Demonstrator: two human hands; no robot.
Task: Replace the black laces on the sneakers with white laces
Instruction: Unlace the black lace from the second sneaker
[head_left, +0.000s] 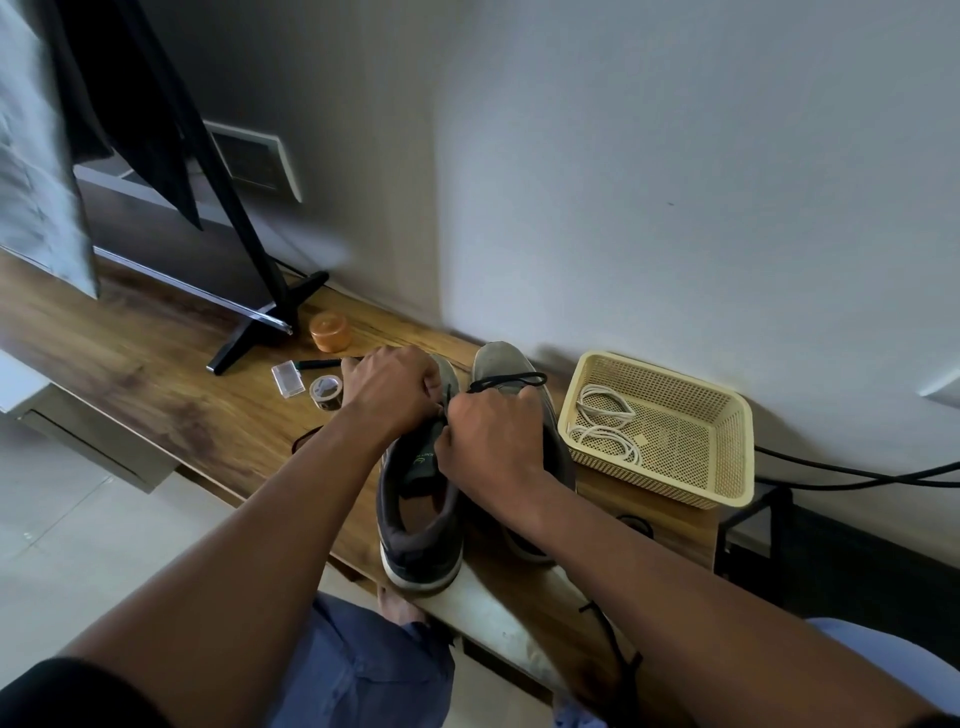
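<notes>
Only one piece of writing shows: small pale-green lettering on the dark tongue label (422, 457) of the left sneaker (418, 525), beside a small curved logo mark. The letters seen run "KNIT", and the rest of the word lies hidden under the right hand (488, 441). The marks on the roll of tape (325, 391) near the surface's back edge are too small to read.

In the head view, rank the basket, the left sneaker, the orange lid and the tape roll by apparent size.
1. Basket and left sneaker: look alike, and the sneaker is nearer, so unranked.
2. Orange lid.
3. Tape roll, slightly smaller than the lid.
</notes>
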